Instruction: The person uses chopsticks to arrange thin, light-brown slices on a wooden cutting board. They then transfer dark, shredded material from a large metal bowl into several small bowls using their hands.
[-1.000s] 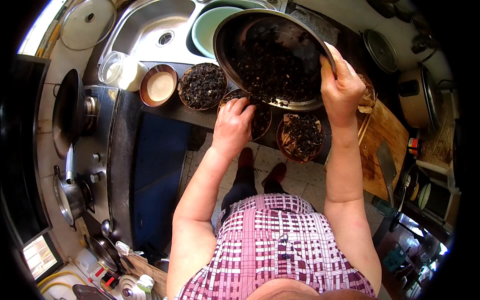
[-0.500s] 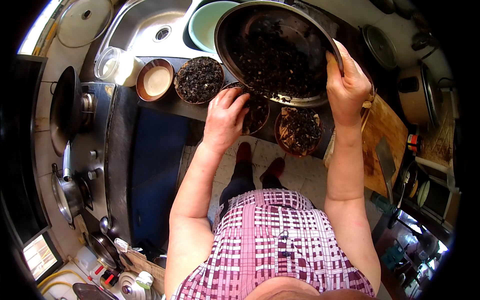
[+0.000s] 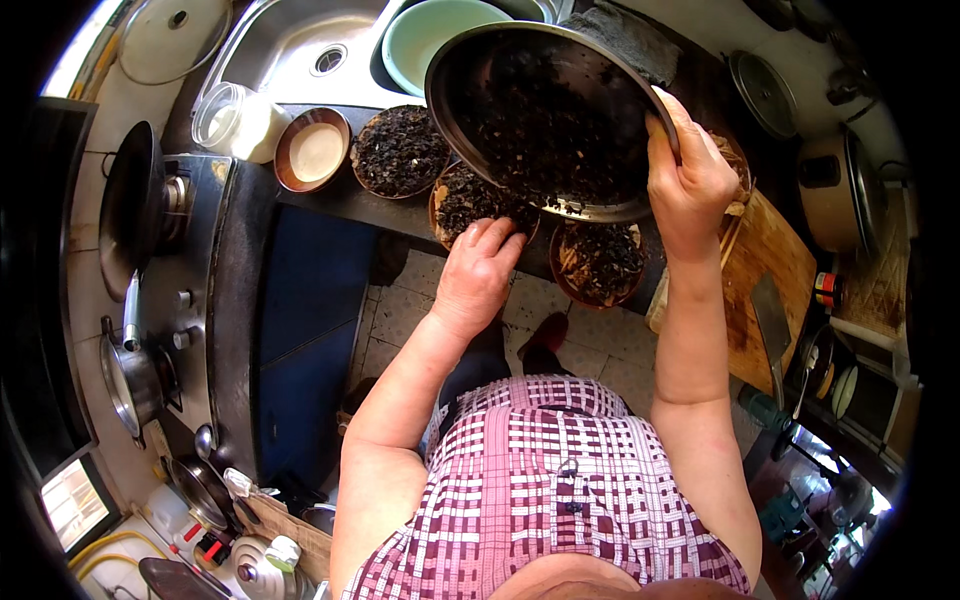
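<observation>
My right hand [image 3: 688, 172] grips the right rim of a wide metal basin [image 3: 478, 166], thumb inside and fingers outside. The basin is tilted toward me, with dark chopped bits [image 3: 560, 125] that look like wood-ear fungus inside. Below its near rim stands a middle bowl [image 3: 436, 222] with the same bits heaped in it. At that bowl's near edge my left hand [image 3: 478, 270] has its fingers bent and together, fingertips among the bits; what they hold, if anything, is hidden. Similar filled bowls stand left [image 3: 402, 150] and right [image 3: 598, 262], the right one with tan pieces too.
Left on the counter are a bowl of pale liquid [image 3: 315, 152] and a jar of white powder [image 3: 238, 122]. Behind are a sink [image 3: 290, 50] and a green basin [image 3: 425, 45]. A cleaver [image 3: 770, 325] lies on the cutting board [image 3: 745, 300] at right. A wok [image 3: 125, 210] sits on the stove.
My left hand has moved right and toward me, from over the middle bowl to its near edge, uncovering more of its dark heap. The basin has tilted slightly, still in my right hand.
</observation>
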`<state>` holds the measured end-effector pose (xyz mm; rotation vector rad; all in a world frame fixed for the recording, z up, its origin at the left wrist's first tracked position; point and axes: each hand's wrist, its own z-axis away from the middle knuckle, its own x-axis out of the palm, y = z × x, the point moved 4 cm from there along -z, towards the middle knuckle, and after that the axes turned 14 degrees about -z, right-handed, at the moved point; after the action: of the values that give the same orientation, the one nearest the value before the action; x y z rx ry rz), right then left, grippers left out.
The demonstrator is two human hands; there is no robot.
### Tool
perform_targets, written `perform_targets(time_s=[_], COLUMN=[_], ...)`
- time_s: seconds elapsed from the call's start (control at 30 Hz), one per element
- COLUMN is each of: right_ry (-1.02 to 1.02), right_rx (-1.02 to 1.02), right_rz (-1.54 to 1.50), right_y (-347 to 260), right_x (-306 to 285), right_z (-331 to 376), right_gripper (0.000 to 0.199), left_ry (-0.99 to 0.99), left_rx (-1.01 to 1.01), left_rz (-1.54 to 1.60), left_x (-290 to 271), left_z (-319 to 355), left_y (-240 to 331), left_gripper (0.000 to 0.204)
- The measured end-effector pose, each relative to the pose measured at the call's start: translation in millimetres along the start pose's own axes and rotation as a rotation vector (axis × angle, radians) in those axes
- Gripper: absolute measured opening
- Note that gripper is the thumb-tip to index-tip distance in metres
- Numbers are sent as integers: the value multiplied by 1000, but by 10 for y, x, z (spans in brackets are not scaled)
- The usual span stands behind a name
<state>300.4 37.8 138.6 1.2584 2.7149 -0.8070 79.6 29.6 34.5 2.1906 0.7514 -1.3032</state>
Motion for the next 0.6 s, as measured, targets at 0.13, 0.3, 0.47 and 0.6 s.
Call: perform_targets(time_s=[0.13, 0.3, 0.47, 0.6], right_ry=[-16, -28, -6, -20], right_rx=[7, 12, 23, 75], right_rz=[-13, -25, -78, -96], right_y=[-36, -36, -26, -38], right_x=[-13, -8, -34, -34], right_z=[4, 9, -2, -22], right_gripper=[38, 38, 36, 35], left_ry=[54, 53, 141, 135], left_rx=[87, 114, 161, 143], left_rz=[-42, -38, 7, 6], left_x=[99, 103, 65, 166], left_z=[27, 46, 88, 114], left_y=[59, 77, 14, -89], left_gripper=[32, 36, 38, 38])
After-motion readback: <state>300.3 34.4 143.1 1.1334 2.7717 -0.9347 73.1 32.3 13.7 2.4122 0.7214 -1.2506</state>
